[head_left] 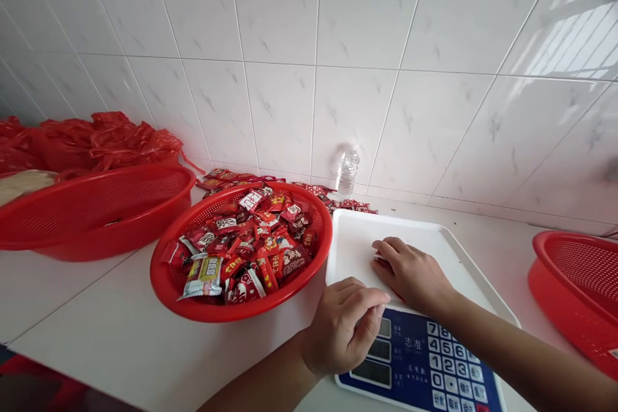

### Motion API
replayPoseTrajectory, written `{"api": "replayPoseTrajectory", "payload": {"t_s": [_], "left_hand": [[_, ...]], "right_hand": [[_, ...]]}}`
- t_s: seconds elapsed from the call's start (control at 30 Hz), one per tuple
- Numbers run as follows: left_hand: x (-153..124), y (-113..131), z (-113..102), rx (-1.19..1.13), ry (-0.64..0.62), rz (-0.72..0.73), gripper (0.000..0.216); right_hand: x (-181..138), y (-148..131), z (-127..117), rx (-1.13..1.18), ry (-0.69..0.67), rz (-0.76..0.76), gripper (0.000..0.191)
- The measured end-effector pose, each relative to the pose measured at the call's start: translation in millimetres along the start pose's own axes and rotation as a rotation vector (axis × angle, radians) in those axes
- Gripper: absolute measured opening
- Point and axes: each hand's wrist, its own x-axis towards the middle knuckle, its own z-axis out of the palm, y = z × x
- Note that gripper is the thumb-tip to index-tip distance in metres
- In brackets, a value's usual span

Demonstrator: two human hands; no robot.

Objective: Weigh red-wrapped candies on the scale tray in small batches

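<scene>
My right hand (418,273) lies low over the white tray of a digital scale (357,238). Its fingers curl over red-wrapped candy (383,262), of which only a small part shows. Over the front left edge of the scale, my left hand (345,325) has its fingers bent in and the thumb close to the index finger. Whatever it may hold is hidden. To the left stands a red plastic basket (167,293) full of mixed wrapped candies (261,241). One larger silver and yellow packet (203,277) lies at its front.
Rows of red candy packets (232,177) lie along the tiled wall behind the basket. A clear plastic bottle (348,174) stands there too. Farther left is another red basket (96,206), with red plastic bags (106,141) behind it. A third red basket (555,290) stands right.
</scene>
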Motion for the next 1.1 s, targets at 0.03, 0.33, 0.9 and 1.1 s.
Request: {"api": "replayPoseTrajectory", "payload": {"t_s": [0.03,0.33,0.9,1.1], "left_hand": [[0,0,1,-0.001,-0.002,-0.001,0.022],[-1,2,-1,-0.007,-0.012,0.004,0.021],[8,-8,-5,0.026,-0.022,0.043,0.024],[7,-15,-4,0.04,-0.026,0.059,0.022]], "right_hand": [[-1,-1,0,-0.004,0.0,-0.004,0.027],[3,3,1,0.021,0.017,-0.018,0.025],[33,24,-18,0.178,0.173,0.186,0.028],[33,29,-30,0.268,0.217,0.153,0.027]]}}
